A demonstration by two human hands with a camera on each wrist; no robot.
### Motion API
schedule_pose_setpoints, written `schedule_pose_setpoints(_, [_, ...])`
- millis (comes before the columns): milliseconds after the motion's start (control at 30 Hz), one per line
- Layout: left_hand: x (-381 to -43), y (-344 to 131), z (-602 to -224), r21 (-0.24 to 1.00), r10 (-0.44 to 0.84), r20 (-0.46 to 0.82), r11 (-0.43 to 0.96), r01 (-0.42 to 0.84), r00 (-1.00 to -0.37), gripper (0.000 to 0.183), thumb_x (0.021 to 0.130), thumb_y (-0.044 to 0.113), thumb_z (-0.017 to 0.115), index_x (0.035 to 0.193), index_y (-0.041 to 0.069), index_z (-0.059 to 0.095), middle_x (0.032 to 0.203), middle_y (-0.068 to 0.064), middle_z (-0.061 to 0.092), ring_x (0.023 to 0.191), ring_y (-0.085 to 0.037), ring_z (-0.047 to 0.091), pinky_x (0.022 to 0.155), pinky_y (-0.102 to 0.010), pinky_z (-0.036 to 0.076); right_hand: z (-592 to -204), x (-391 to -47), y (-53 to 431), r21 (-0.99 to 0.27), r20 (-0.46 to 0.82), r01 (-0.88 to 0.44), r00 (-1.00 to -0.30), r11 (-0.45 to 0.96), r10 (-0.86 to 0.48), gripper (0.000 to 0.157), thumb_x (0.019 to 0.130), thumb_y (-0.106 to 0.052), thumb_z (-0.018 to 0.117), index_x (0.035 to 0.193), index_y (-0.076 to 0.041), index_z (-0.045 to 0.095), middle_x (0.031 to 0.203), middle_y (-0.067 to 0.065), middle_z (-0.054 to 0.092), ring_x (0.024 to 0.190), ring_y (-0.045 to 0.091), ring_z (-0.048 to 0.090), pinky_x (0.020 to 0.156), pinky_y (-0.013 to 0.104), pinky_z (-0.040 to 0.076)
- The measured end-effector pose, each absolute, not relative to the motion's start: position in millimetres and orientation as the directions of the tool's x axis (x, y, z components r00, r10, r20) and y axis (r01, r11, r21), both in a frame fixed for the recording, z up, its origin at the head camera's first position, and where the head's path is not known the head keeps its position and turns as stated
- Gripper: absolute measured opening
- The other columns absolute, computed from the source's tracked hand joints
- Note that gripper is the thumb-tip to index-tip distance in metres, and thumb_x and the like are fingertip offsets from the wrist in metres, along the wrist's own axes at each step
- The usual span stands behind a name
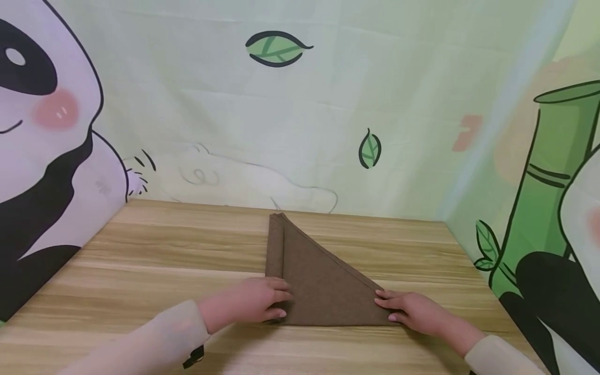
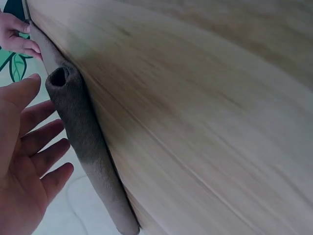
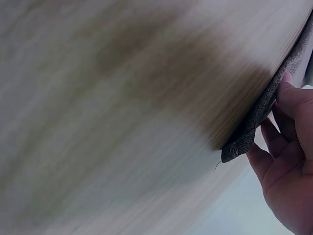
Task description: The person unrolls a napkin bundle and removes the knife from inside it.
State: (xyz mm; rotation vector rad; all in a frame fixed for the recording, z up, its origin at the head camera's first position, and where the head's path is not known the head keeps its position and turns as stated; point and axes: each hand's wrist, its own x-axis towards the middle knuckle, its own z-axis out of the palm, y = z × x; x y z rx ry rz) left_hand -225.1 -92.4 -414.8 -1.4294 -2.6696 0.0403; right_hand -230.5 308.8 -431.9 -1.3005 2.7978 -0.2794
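A brown cloth (image 1: 333, 281), folded into a triangle, lies on the wooden table. Its left edge is turned into a narrow roll (image 1: 275, 245); the roll's near end (image 2: 61, 77) shows a hollow in the left wrist view. My left hand (image 1: 260, 301) is over the near end of that roll, its fingers spread and loosely bent. At the triangle's right corner, my right hand (image 1: 414, 311) rests with fairly straight fingers on the cloth. The right wrist view shows the corner (image 3: 237, 148) under those fingers, with the thumb by the near edge.
The wooden table (image 1: 178, 234) reaches back to a printed wall cloth (image 1: 300, 114) with leaves and a panda. Green printed bamboo (image 1: 548, 166) stands on the right wall. A dark strap (image 1: 194, 358) hangs below the left sleeve.
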Motion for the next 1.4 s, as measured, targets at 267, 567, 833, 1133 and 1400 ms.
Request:
schedule_pose_setpoints(267, [-227, -89, -417, -0.111, 0.818, -0.004, 0.572, 0.813, -0.576, 0.038, 0.093, 0.037, 0.066, 0.118, 0.010, 0.072, 0.126, -0.004, 0.070, 0.127, -0.024, 0.060, 0.105, -0.031, 0.050, -434, -230, 310, -0.191, 0.040, -0.757, -0.643, 0.625, -0.765, 0.040, 0.094, -0.020, 0.063, 0.130, -0.003, 0.063, 0.137, 0.022, 0.059, 0.122, 0.038, 0.060, 0.096, 0.040, 0.055])
schedule_pose_setpoints(567, [-226, -100, -418, -0.038, 0.809, 0.023, 0.588, 0.808, -0.588, 0.037, 0.093, 0.033, 0.066, 0.120, 0.008, 0.070, 0.128, -0.005, 0.069, 0.128, -0.026, 0.060, 0.104, -0.034, 0.051, -435, -230, 310, -0.199, 0.036, -0.747, -0.652, 0.634, -0.757, 0.040, 0.094, -0.021, 0.063, 0.130, -0.004, 0.064, 0.137, 0.021, 0.059, 0.123, 0.037, 0.060, 0.096, 0.040, 0.055])
schedule_pose_setpoints(833, [-224, -111, -414, -0.025, 0.790, 0.056, 0.613, 0.790, -0.611, 0.039, 0.090, 0.033, 0.070, 0.119, 0.008, 0.070, 0.127, -0.006, 0.069, 0.124, -0.028, 0.062, 0.099, -0.036, 0.055, -434, -229, 310, -0.204, 0.026, -0.739, -0.659, 0.642, -0.751, 0.040, 0.095, -0.021, 0.062, 0.131, -0.004, 0.063, 0.138, 0.020, 0.059, 0.123, 0.037, 0.060, 0.097, 0.040, 0.055])
schedule_pose_setpoints(1133, [-218, -134, -408, -0.027, 0.790, 0.122, 0.608, 0.794, -0.601, 0.035, 0.085, 0.028, 0.074, 0.113, 0.007, 0.073, 0.124, -0.012, 0.069, 0.112, -0.027, 0.068, 0.092, -0.035, 0.057, -434, -230, 312, -0.195, 0.039, -0.741, -0.660, 0.642, -0.750, 0.041, 0.094, -0.022, 0.063, 0.130, -0.003, 0.064, 0.137, 0.021, 0.060, 0.122, 0.037, 0.061, 0.095, 0.039, 0.055])
schedule_pose_setpoints(1400, [-214, -150, -417, 0.002, 0.774, 0.120, 0.627, 0.779, -0.622, 0.039, 0.085, 0.025, 0.074, 0.119, 0.007, 0.071, 0.126, -0.014, 0.069, 0.108, -0.027, 0.070, 0.089, -0.035, 0.058, -431, -227, 317, -0.216, -0.004, -0.713, -0.683, 0.667, -0.731, 0.042, 0.093, -0.022, 0.063, 0.131, -0.003, 0.063, 0.138, 0.021, 0.058, 0.124, 0.038, 0.059, 0.096, 0.039, 0.055])
